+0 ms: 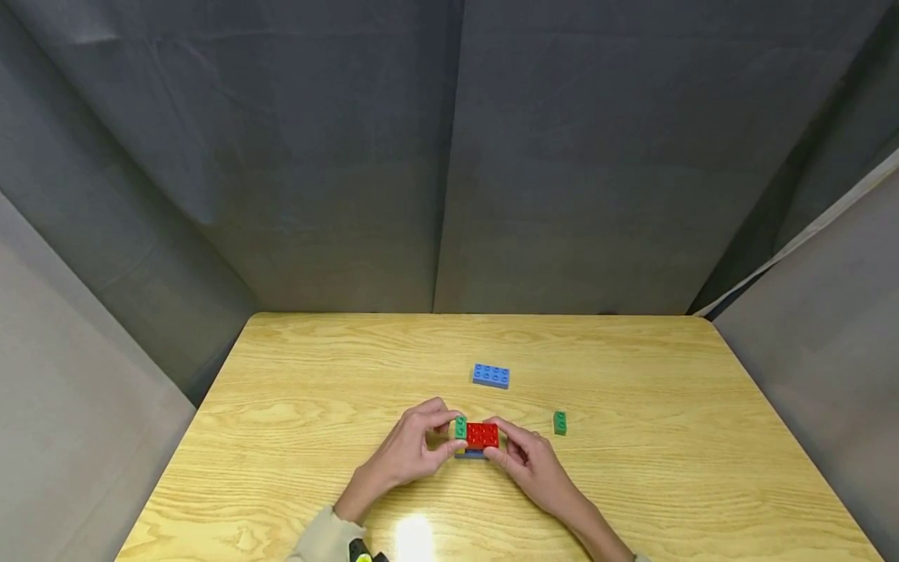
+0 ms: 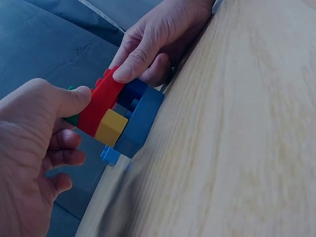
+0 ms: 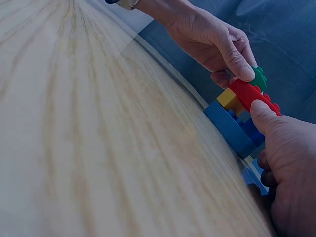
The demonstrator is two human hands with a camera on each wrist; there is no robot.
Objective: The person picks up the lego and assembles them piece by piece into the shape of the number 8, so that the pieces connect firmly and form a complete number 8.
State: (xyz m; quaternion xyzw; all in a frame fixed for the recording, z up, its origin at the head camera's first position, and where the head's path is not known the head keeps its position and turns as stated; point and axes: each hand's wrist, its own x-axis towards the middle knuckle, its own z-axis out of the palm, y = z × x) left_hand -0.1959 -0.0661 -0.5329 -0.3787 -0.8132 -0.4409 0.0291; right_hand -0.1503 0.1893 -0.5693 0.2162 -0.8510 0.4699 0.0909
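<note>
A small stack of toy bricks stands between both hands. At its bottom lies a blue brick [image 2: 140, 121], bearing a yellow brick [image 2: 111, 127] at the left end and a dark blue brick [image 3: 252, 131] at the right. Across these two sits a red brick [image 1: 482, 435], studs up. My left hand [image 1: 414, 442] pinches a small green brick [image 1: 460, 428] at the red brick's left end, thumb in front and index finger behind. With thumb and index finger, my right hand [image 1: 531, 466] grips the red brick's right end.
Beyond the stack, a loose blue brick [image 1: 491, 375] lies on the wooden table [image 1: 316, 375]. To the right of my right hand is another small green brick [image 1: 559, 423]. Grey curtains [image 1: 337, 156] hang behind the table and at its sides.
</note>
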